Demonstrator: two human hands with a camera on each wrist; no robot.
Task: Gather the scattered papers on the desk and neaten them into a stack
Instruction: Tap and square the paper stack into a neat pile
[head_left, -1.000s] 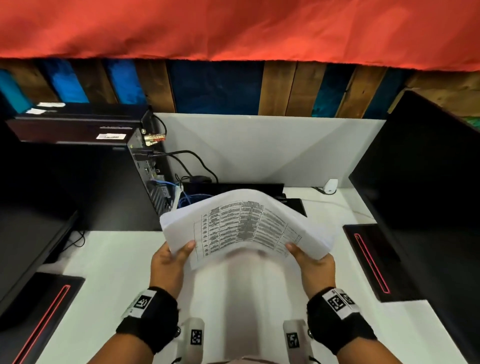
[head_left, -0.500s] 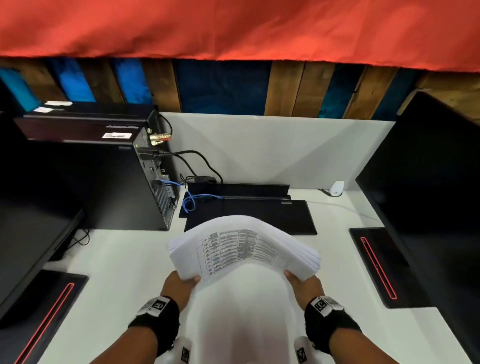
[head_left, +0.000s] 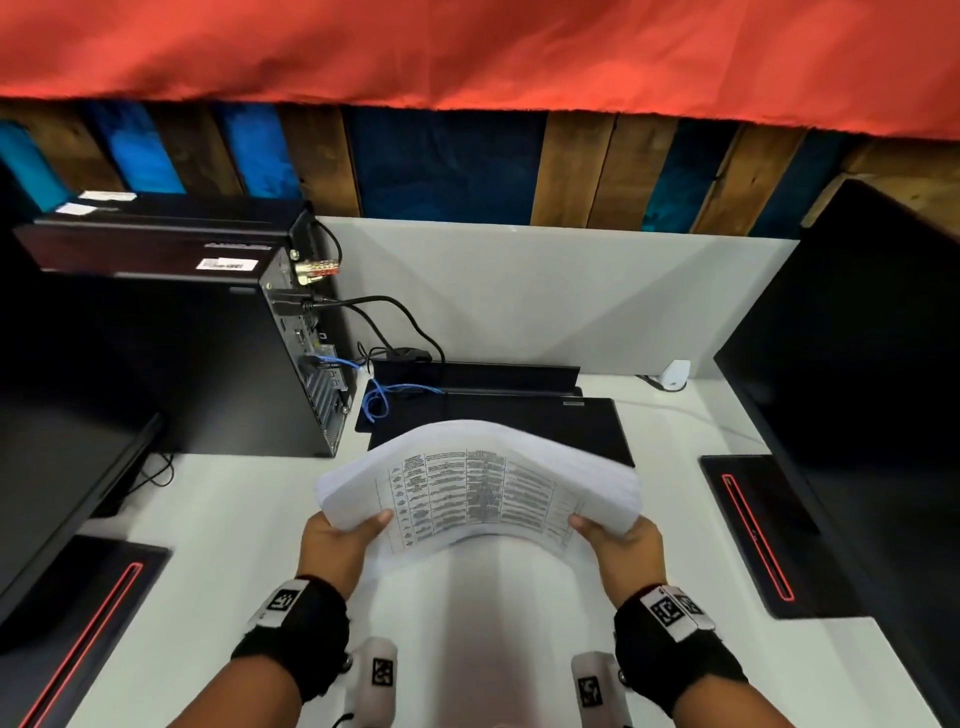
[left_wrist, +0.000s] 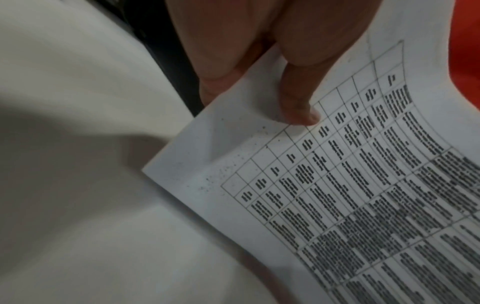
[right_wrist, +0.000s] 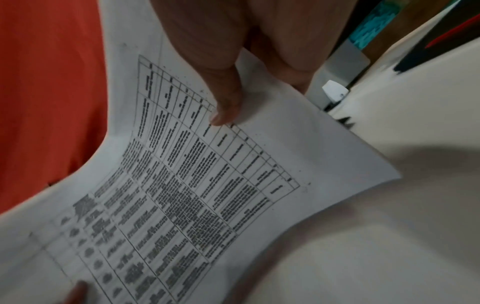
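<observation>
A sheaf of white papers (head_left: 478, 483) with a printed table on the top sheet arches upward above the white desk (head_left: 218, 530). My left hand (head_left: 343, 535) pinches its left edge, thumb on top (left_wrist: 298, 111), fingers underneath. At the right edge my right hand (head_left: 618, 540) grips the same sheaf, its thumb (right_wrist: 226, 107) pressing on the table print. The sheets (left_wrist: 363, 195) bow between both hands, and their far edges are fanned and uneven. The lower edge of the papers (right_wrist: 182, 205) hangs a little above the desk.
A black computer tower (head_left: 182, 338) with cables stands at the left, a flat black device (head_left: 545, 415) lies behind the papers. Dark monitors (head_left: 872, 364) flank the desk, their bases (head_left: 753, 525) marked with red lines. A small white object (head_left: 675, 375) sits by the back partition.
Both hands have drawn the sheaf toward me and lower over the desk, and it is more bunched together, uncovering the flat black device behind it.
</observation>
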